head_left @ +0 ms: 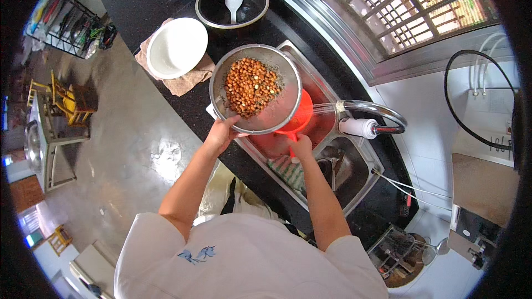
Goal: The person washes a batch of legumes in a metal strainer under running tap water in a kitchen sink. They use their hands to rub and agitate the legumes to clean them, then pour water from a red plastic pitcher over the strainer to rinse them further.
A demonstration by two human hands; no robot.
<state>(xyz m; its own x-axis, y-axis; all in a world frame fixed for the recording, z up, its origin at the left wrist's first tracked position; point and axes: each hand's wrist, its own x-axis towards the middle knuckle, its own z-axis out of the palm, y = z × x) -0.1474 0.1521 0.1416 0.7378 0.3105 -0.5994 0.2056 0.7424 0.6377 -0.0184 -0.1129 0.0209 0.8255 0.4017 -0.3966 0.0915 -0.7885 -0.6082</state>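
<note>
My left hand [221, 134] is closed on the near rim of a round metal basin [285, 102]. Reddish-brown kernels that look like peanuts [249, 86] lie inside it, gathered toward its left side. The basin is held over the left edge of a steel sink [327, 115]. My right hand [301, 147] grips the handle of a red plastic dipper [302, 112], partly hidden beneath the basin's right side. A clear stream runs from the curved faucet [382, 109] toward the dipper.
A white basin [180, 50] rests on a brown cloth [191, 80] on the black counter. Beyond it stands a black bowl [213, 5] with a white spoon [234, 5]. A green-striped cloth [288, 174] lies in the sink. A barred window [404, 5] is at the right.
</note>
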